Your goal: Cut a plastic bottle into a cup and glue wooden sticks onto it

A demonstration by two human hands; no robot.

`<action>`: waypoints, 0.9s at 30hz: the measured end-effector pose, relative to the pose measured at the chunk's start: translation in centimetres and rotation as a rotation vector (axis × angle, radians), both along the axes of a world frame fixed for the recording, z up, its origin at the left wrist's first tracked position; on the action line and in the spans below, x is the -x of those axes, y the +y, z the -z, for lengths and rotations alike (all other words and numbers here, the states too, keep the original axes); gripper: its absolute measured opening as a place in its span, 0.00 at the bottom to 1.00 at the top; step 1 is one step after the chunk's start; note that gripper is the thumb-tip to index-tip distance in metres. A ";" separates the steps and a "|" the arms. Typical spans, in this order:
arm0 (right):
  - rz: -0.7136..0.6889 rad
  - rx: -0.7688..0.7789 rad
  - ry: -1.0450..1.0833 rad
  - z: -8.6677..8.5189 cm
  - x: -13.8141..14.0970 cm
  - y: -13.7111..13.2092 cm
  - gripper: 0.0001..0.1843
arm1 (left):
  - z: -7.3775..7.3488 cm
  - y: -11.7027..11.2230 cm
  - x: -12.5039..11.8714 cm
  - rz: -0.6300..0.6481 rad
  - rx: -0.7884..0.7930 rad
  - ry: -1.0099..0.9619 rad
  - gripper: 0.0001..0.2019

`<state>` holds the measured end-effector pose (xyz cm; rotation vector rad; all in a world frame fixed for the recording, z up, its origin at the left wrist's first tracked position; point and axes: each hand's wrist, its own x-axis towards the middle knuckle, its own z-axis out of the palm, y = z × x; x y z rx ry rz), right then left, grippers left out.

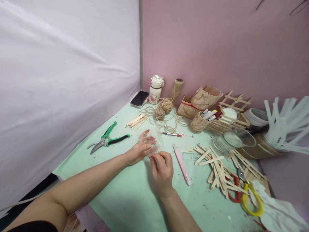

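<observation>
A clear plastic cup [158, 140] lies tilted in my left hand [140, 149], whose fingers curve around its side and show through the wall. My right hand [163, 169] is closed in a pinch at the cup's near edge; anything small between those fingertips is hidden. Just right of my hands lies a pink utility knife [181, 164]. Beyond the cup is a thin pen-like tool with a red end [171, 134]. Green-handled pruning shears [103, 140] rest with their blades open, to the left of my left hand.
Loose craft sticks [217, 170] pile at the right, beside scissors [251, 196] and a white cloth [277, 206]. Farther back are a twine ball [164, 108], a phone [140, 98], a white bottle [155, 91], stick-covered pots [200, 122] and clear cups [224, 141].
</observation>
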<state>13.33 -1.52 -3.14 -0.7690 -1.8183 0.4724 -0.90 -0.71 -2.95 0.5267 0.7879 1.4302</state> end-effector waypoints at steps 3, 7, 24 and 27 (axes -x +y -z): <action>0.023 -0.021 0.022 -0.2 -0.9 0.9 0.11 | -0.8 -0.2 0.4 -0.003 0.017 -0.028 0.37; 0.209 0.140 0.018 0.1 -2.9 2.9 0.06 | -1.6 -0.5 1.5 0.094 -0.029 -0.090 0.38; -0.324 0.688 0.400 -1.1 -4.0 2.3 0.40 | -1.3 -0.7 2.8 0.400 -0.291 0.373 0.37; -0.222 0.664 0.379 -1.1 -3.7 2.2 0.46 | -1.1 -0.8 2.0 0.336 -0.367 0.524 0.48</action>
